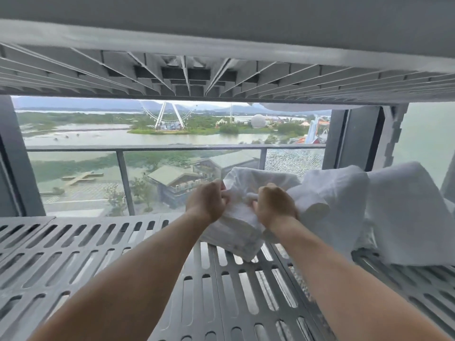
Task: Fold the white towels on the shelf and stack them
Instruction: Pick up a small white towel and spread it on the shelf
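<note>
Both hands are closed tight on one bunched white towel (242,207) lifted just off the slotted shelf (103,244), the left hand (208,201) and right hand (275,205) close together near its middle, while the other white towels (357,200) slump in a loose heap just to the right. Gripped in a wad like that, I'd say the corners may not be found, so the fold could come out lopsided. The hanging lower end could also snag in the shelf's slots or drag against the heap and tip it.
</note>
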### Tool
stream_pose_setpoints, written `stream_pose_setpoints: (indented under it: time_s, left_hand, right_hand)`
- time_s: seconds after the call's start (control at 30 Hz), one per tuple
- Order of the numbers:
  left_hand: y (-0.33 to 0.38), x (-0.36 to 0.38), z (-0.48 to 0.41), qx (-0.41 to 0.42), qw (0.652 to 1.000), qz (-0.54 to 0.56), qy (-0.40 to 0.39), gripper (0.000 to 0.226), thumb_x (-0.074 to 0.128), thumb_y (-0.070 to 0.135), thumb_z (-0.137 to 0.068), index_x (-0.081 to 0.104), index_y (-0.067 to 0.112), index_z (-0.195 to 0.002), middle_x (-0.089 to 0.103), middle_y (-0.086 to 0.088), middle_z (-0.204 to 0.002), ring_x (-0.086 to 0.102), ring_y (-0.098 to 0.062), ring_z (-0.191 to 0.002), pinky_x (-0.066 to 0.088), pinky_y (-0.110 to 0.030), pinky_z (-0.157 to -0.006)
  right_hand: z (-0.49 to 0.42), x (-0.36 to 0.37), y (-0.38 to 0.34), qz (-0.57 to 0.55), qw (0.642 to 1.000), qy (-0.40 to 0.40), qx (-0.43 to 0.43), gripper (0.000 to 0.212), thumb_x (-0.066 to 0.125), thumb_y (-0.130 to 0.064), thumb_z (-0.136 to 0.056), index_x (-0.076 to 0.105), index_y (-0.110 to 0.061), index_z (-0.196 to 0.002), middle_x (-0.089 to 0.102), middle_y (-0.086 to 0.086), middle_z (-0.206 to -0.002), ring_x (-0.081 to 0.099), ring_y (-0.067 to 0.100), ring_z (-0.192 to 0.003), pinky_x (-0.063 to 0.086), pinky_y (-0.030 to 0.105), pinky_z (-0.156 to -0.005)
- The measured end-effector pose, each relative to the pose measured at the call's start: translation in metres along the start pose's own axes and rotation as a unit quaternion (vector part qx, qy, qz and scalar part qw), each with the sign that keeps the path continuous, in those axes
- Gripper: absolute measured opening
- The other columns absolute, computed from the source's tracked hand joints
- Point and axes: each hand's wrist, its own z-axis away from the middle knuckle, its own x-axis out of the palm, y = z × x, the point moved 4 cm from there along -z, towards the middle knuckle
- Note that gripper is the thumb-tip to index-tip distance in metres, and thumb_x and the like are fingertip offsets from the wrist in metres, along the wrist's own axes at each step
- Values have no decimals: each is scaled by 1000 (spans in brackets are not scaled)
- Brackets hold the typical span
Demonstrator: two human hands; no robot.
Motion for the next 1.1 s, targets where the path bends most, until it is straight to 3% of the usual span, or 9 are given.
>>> stream_pose_setpoints:
  time_s: [0.2,0.37,0.5,0.67,0.87,0.97,1.1]
  left_hand:
    - [7,-16,-4,1,995,98,27,26,69,25,-90,64,15,-114,72,-13,-106,63,-29,-92,41,-30,-73]
    - [23,-41,-11,-18,989,130,62,38,70,24,-86,64,18,-123,71,-10,-115,66,-30,-104,48,-31,-82]
    - [30,-64,-6,-33,970,222,90,37,75,18,-85,70,18,-122,73,-7,-113,68,-26,-100,57,-36,-87]
    - [30,-108,4,-37,939,296,172,35,74,12,-82,75,21,-116,71,4,-99,64,-9,-82,48,-9,-63]
    - [2,-151,24,-51,911,366,183,32,71,8,-86,75,20,-116,73,6,-90,64,6,-65,53,-14,-60]
    - [-34,-169,39,-76,913,363,169,30,72,11,-87,75,21,-116,74,4,-93,67,-6,-75,56,-23,-65]
    - [-104,-192,66,-121,912,371,127,20,73,14,-88,76,28,-102,75,4,-87,68,-12,-73,56,-25,-59]
  right_hand:
    - [-7,-21,8,-59,995,79,12,30,58,-37,-96,68,-9,-94,68,12,-99,67,33,-89,49,35,-69]
    - [-9,-53,8,-130,978,161,28,29,55,-34,-97,67,-7,-98,63,12,-101,65,33,-87,49,35,-71]
    - [-6,-70,4,-192,958,213,4,27,55,-32,-98,63,-6,-100,60,13,-106,63,34,-89,48,38,-74]
    - [-7,-92,-9,-246,937,248,-9,26,56,-32,-98,62,-8,-107,57,9,-116,61,32,-93,44,36,-72]
    - [5,-110,-65,-290,919,253,-92,21,58,-29,-97,64,-9,-103,60,6,-113,61,25,-89,34,28,-67]
    - [11,-109,-103,-301,915,247,-109,21,60,-28,-96,66,-9,-104,61,6,-110,60,23,-87,28,24,-66]
    - [23,-93,-159,-320,913,227,-112,19,61,-26,-95,66,-8,-98,60,7,-101,58,24,-80,25,23,-64]
